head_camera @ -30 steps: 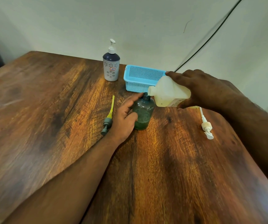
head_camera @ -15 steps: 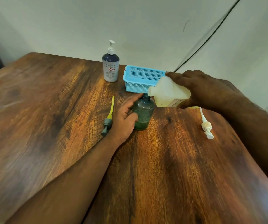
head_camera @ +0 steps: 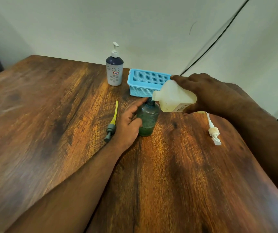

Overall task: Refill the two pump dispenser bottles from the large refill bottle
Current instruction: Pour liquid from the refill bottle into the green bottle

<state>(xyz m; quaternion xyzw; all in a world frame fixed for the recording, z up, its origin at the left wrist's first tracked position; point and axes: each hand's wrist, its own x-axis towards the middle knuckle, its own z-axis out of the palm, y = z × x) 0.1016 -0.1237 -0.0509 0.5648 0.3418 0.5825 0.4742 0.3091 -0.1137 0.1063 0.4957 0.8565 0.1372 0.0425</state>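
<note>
The green bottle, upright near the surface's far edge, is grasped by the left grip. The refill bottle is clasped by the right grip and tipped, spout at the green bottle's neck. The white dispenser is stood at the far edge.

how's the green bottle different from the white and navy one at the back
The green bottle is see-through, its pump off and neck open; the white and navy bottle is opaque, its white pump on. The left hand grips the green bottle while the right hand tips the refill bottle at its neck; the white and navy bottle stands untouched by the wall. Both stand upright on the table.
</note>
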